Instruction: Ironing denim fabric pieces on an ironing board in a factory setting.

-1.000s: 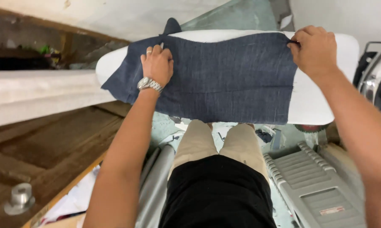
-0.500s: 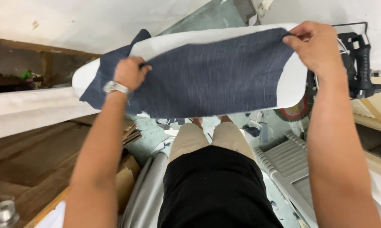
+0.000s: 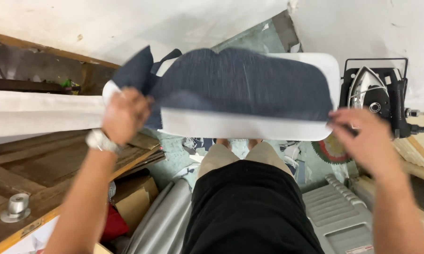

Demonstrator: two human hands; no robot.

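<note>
- Head view, the cloth: the dark blue denim cloth (image 3: 240, 82) lies across the white padded ironing board (image 3: 249, 126). A second ago it covered the board nearly to its near edge; now a broad white strip of board shows bare along that edge, so the cloth has been drawn away from the person, and its left end is bunched and lifted.
- Head view, left hand (image 3: 124, 114): a second ago it lay flat on the cloth — now it is closed around the bunched left end, fingers curled together, a wristwatch (image 3: 99, 140) on the wrist.
- Head view, right hand (image 3: 366, 138): it has come off the far right corner and now sits at the board's near right edge. It is motion-blurred; it appears to pinch the cloth's corner, though I cannot tell for certain.
- Head view, surroundings: a silver iron (image 3: 368, 89) rests in its black stand just right of the board — untouched.
- My reading: the cloth is being repositioned, not pressed.
</note>
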